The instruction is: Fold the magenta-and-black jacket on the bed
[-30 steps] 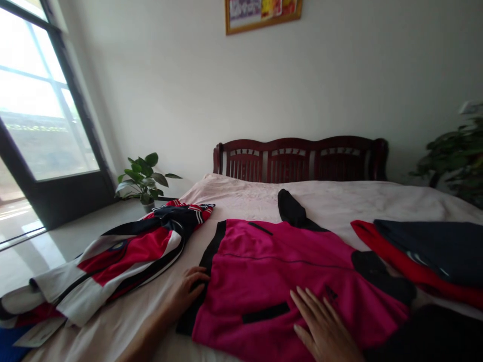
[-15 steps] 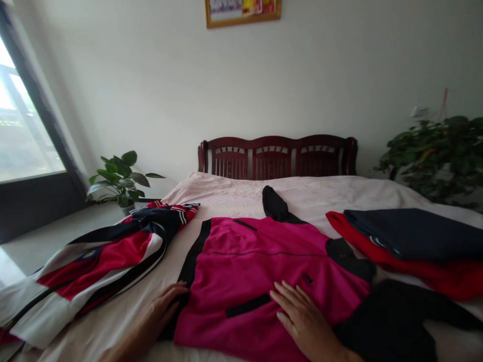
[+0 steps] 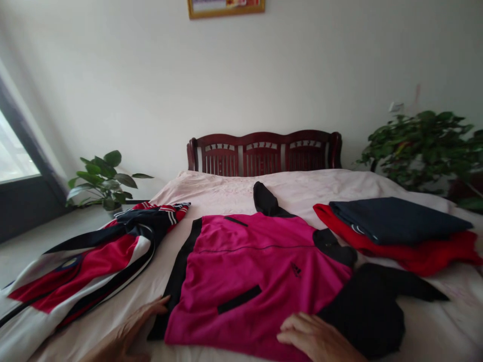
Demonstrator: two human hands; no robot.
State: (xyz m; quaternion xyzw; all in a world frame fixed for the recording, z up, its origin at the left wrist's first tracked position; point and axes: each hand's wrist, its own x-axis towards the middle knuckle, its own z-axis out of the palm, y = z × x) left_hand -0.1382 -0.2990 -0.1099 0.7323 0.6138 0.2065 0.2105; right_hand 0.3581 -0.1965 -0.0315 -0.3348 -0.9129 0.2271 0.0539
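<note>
A magenta zip jacket (image 3: 241, 271) with black hem, collar and sleeves lies spread flat on the bed, its collar to the right. My left hand (image 3: 132, 322) is low at the left, fingers stretched and fingertips touching the black hem (image 3: 177, 281). Near the jacket's close side, my right hand (image 3: 313, 334) rests on the magenta cloth beside the near black sleeve (image 3: 368, 306). Its fingers are bent and loosely together, with no cloth seen gripped in them. The lower parts of both hands run out of view.
Left of the jacket lies a red, white and navy jacket (image 3: 94, 261). On the right, a folded navy garment (image 3: 396, 218) sits on a red one (image 3: 422, 259). Behind stand a wooden headboard (image 3: 264, 156) and leafy plants (image 3: 101, 176) on both sides of the pink-sheeted bed (image 3: 219, 193).
Both hands have moved nearer to me: the left down along the hem, the right off the chest toward the close side, its fingers bending. My view has shifted slightly to the right.
</note>
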